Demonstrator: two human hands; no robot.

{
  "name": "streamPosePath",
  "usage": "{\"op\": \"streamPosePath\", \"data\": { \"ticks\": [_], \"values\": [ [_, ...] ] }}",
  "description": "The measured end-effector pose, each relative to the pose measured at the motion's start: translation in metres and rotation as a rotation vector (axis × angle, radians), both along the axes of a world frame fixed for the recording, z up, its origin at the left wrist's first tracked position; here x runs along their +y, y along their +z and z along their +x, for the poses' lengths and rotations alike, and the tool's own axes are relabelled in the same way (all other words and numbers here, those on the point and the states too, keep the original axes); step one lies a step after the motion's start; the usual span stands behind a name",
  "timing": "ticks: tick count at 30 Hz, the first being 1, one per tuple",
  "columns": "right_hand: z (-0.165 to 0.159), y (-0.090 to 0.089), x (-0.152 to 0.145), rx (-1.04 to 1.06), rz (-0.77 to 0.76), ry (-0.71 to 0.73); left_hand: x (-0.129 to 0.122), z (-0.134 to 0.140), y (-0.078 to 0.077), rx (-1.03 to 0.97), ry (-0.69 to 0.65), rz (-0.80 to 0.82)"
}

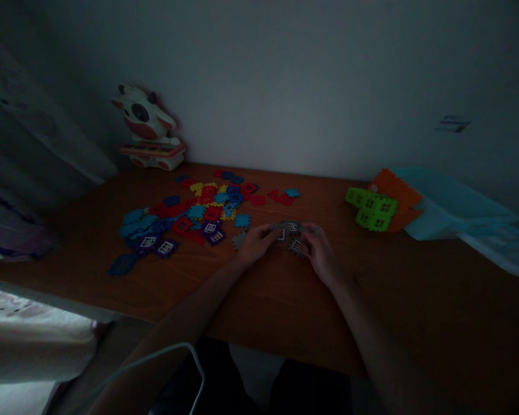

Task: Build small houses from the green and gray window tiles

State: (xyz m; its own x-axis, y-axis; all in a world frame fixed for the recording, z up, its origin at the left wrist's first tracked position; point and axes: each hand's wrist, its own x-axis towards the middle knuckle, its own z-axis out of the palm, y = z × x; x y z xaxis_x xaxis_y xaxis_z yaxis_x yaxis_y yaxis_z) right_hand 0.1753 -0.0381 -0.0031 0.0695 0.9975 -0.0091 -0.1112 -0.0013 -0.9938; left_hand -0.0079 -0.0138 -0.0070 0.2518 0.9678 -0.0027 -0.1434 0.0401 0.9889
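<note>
Between my hands are several grey interlocking tiles (292, 227) with white window grids, partly hidden by my fingers. My left hand (258, 242) is closed on the left-hand grey tile. On the other side, my right hand (319, 249) pinches the right edge of the grey tiles. The lower window tile (296, 246) lies close to my right fingers. Another plain grey tile (239, 239) rests just left of my left hand. I cannot make out how firmly the grey tiles are joined.
Loose red, blue, yellow and purple tiles (211, 213) spread over the wooden table (251, 300) at left. A cow toy keyboard (149, 129) stands behind them. At right are a green block structure (374, 210), an orange panel (400, 199) and a pale blue bin (454, 202). A cable (173, 347) crosses lower left.
</note>
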Motion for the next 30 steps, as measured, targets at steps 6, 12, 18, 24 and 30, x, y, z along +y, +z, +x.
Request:
{"op": "streamPosePath", "data": {
  "ticks": [6, 12, 18, 24, 30],
  "values": [
    [-0.003, 0.011, -0.005, 0.059, -0.034, 0.036, -0.001, 0.002, 0.004, -0.075, -0.014, -0.057],
    [-0.005, 0.019, -0.013, -0.173, -0.018, 0.020, -0.004, 0.000, 0.008, -0.116, -0.027, -0.071],
    [-0.002, 0.002, -0.005, -0.103, 0.014, 0.020, -0.005, -0.002, 0.009, -0.064, -0.046, -0.047],
    [-0.003, 0.003, -0.004, 0.070, -0.046, 0.039, -0.005, -0.002, 0.009, -0.056, -0.070, -0.058],
    [-0.004, 0.011, -0.006, 0.040, -0.069, 0.032, -0.004, -0.003, 0.008, -0.030, -0.060, -0.049]
  ]
}}
